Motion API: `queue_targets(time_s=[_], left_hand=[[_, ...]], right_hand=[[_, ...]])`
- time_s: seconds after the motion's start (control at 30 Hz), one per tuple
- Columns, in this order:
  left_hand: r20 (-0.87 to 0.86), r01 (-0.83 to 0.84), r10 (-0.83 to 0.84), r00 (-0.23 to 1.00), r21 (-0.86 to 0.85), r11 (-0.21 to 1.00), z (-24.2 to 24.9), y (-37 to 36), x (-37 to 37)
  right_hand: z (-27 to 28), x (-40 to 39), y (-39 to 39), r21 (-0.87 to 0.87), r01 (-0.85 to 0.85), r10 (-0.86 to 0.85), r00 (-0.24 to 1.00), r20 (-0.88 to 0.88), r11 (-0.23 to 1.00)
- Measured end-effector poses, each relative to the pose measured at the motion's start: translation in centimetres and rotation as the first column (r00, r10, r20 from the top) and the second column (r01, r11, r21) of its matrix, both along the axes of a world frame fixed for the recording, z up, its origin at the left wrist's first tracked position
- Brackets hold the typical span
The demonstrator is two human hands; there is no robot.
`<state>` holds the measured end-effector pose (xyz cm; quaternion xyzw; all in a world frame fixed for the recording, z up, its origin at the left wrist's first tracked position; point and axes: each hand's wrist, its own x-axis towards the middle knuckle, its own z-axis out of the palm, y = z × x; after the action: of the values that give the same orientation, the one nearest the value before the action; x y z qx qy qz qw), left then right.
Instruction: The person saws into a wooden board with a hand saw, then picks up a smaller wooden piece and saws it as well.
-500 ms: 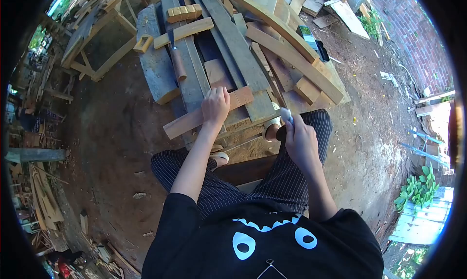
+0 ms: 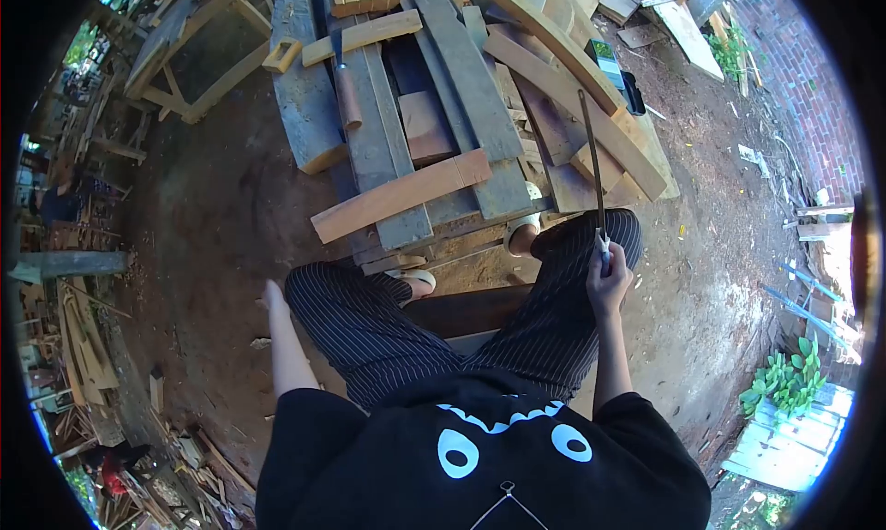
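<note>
My right hand [image 2: 609, 281] is closed around the pale blue-white handle of what looks like a handsaw [image 2: 595, 161]. Its long dark blade points away from me and is seen nearly edge-on. My left hand [image 2: 271, 297] is out beside my left knee, away from the bench; it is foreshortened and its fingers do not show clearly. A wooden board [image 2: 397, 198] lies slantwise across the near end of the plank bench [image 2: 403, 230]. A thin line crosses the board near its right end.
A wood-handled chisel [image 2: 348, 96], a narrow wood strip [image 2: 369, 36] and a grooved wood block [image 2: 366, 0] lie on the planks. To the right are a long beam [image 2: 554, 45] and a phone-like device [image 2: 606, 64]. A wooden trestle [image 2: 198, 59] stands at the far left.
My left hand has let go of the board and swung left past my knee. My right hand has moved slightly right, and the long dark blade now points forward, in plain view.
</note>
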<state>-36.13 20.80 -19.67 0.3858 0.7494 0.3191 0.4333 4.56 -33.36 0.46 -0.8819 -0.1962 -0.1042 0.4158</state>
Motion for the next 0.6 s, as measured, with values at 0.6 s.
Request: queue_targets(time_s=[0.6], left_hand=[[-0.386,0.311,-0.539,0.749,-0.513,0.800,-3.1,-20.8,3.5]], right_hand=[[-1.7,0.8,0.9,-0.087,0.033,-0.027,0.997,0.073,0.996]])
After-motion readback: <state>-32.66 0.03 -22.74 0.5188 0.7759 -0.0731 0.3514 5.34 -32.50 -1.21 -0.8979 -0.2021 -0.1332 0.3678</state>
